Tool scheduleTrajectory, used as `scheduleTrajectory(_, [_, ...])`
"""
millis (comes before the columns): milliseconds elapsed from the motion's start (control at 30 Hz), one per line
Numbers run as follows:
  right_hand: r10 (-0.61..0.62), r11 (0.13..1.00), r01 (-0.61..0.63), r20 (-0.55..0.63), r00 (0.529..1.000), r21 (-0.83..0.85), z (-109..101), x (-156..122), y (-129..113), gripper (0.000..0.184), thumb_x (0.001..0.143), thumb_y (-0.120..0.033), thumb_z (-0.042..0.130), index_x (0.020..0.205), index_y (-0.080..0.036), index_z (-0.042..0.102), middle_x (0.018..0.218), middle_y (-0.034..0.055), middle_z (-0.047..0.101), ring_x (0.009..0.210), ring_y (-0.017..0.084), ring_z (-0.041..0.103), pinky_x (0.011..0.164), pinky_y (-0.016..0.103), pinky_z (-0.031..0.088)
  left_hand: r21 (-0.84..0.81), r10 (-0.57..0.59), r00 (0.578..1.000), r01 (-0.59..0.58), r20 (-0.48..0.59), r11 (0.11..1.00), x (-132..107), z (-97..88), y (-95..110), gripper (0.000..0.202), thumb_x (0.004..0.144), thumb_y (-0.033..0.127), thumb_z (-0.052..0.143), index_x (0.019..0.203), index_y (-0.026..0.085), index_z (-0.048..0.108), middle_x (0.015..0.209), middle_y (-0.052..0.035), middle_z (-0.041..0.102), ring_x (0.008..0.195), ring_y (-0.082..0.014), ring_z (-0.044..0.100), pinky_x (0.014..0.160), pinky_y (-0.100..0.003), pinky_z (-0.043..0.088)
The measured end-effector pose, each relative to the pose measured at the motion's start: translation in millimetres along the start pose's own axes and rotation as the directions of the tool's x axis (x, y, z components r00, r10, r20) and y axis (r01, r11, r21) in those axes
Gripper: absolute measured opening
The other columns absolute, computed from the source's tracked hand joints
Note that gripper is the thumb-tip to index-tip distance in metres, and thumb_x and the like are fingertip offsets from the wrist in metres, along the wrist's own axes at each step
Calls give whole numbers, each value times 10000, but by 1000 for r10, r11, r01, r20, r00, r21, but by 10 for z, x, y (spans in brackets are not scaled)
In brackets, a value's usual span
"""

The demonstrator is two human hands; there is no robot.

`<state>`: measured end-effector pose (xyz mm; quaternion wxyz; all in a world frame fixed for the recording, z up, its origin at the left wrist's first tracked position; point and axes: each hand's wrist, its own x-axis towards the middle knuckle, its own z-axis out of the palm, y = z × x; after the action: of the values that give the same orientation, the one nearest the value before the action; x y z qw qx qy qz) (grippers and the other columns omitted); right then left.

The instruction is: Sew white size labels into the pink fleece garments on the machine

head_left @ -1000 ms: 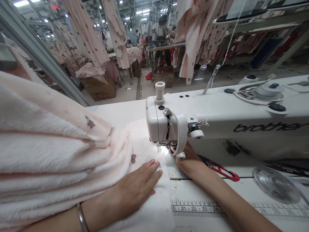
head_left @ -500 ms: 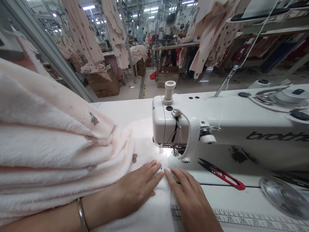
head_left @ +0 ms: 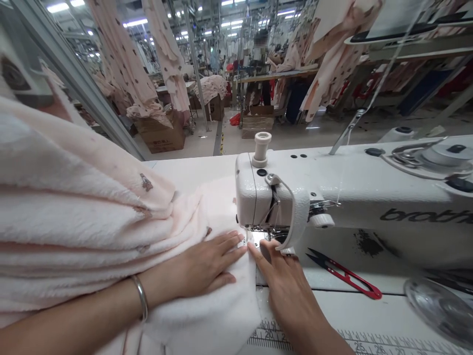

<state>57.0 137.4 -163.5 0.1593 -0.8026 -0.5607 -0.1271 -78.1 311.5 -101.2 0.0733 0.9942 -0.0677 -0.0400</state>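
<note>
Pale pink plush fabric (head_left: 148, 256) with small printed figures lies heaped over the left side and runs up to the head of a white sewing machine (head_left: 258, 197). My left hand (head_left: 207, 266) rests flat on it, fingers stretched toward the needle area. A small white label (head_left: 242, 241) with dark print shows at those fingertips. Close beside, my right hand (head_left: 283, 278) has its fingers extended at the fabric's right edge, just below the presser foot. Its index fingertip touches the fabric by the label; the other fingertips are partly behind the machine's guard.
Red-handled thread snips (head_left: 347, 276) lie right of my right hand. A clear round plastic dish (head_left: 439, 305) and a printed ruler scale (head_left: 369, 340) are at the lower right. Beyond the table stand cardboard boxes (head_left: 158, 133) and hanging garments (head_left: 121, 59).
Both hands have moved forward toward the needle, and the fabric edge and label have gone with them. My right fingers have reached under the machine head. The view has shifted slightly.
</note>
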Motion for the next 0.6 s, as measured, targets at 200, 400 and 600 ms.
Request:
scheduleTrajectory(200, [-60,997,62,52,997,-52,6,-13,86,773,662,106,348,1326,-258,501,1308,89,493,1236,300,384,902,421,474,-41,-15,1000,16,7,999,37,-73,2,551,953,393,410,1431,147,290,1495,-130,305,1418,-237,214,1141,-387,311])
scheduleTrajectory(400, [-46,998,49,52,998,-43,-31,0,85,790,644,112,343,1327,-252,501,1312,81,492,1226,293,399,909,419,484,-89,-11,999,7,-40,996,56,-64,-7,528,938,348,449,1409,157,307,1480,-131,324,1406,-246,243,1128,-400,333])
scheduleTrajectory(600, [38,999,-36,113,993,-23,-111,-32,16,818,658,125,334,1357,-281,458,1335,61,470,1280,256,354,968,386,460,-73,-5,999,3,-35,997,54,-55,8,508,957,376,403,1402,151,305,1486,-144,306,1411,-253,228,1125,-419,331])
